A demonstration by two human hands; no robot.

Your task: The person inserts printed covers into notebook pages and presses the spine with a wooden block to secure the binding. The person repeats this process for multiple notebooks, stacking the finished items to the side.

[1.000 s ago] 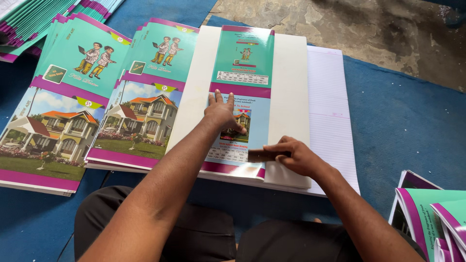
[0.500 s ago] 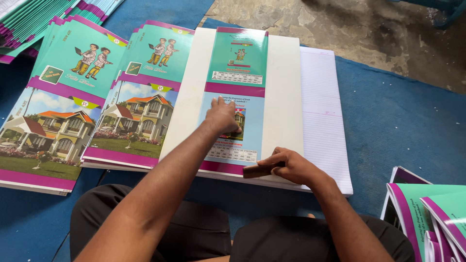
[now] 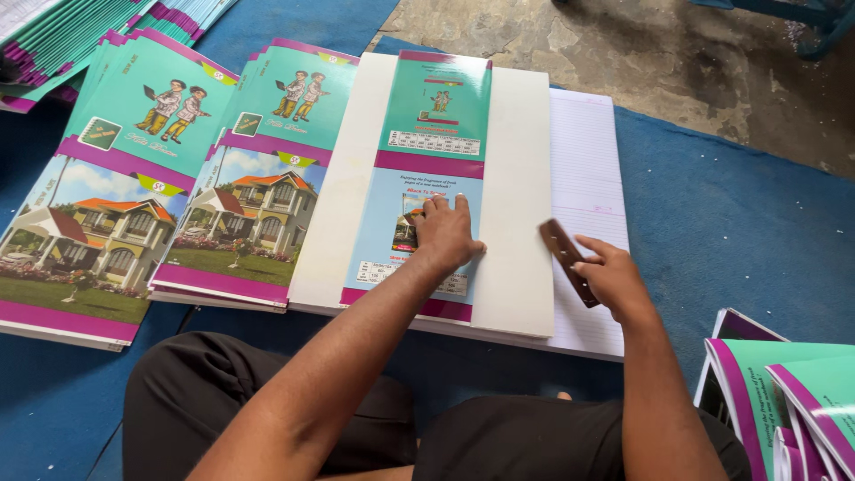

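1. person seated on the blue floor mat [image 3: 730, 232], knees at the bottom edge of the view, both forearms reaching forward.
2. right hand [image 3: 610, 278]: grip clenched on a small dark brown flat block [image 3: 567, 260]. the block's long axis runs diagonally, from near-right to far-left. it rests on the ruled paper stack [image 3: 588, 178], just beside the right edge of the white cover sheet [image 3: 521, 196].
3. left hand [image 3: 445, 233]: grip released, palm and fingers spread flat, pressing on the printed panel [image 3: 427, 232] in the middle of the white cover sheet. it grasps nothing.
4. key relation: the white cover sheet lies to the left of the block, touching or nearly touching its far tip. the sheet's long axis runs near to far. the right hand is nearer its right edge; the left hand sits on its centre.
5. near right corner: a loose pile of folded green-and-purple covers [image 3: 784, 401], well apart from both hands.
6. left of the work: two stacks of printed covers [image 3: 240, 205] showing a house and two figures, the right stack touching the white sheet's left edge.
7. far left: more green cover stacks [image 3: 80, 36]. far right: bare concrete floor [image 3: 641, 53].
8. containers: none visible.
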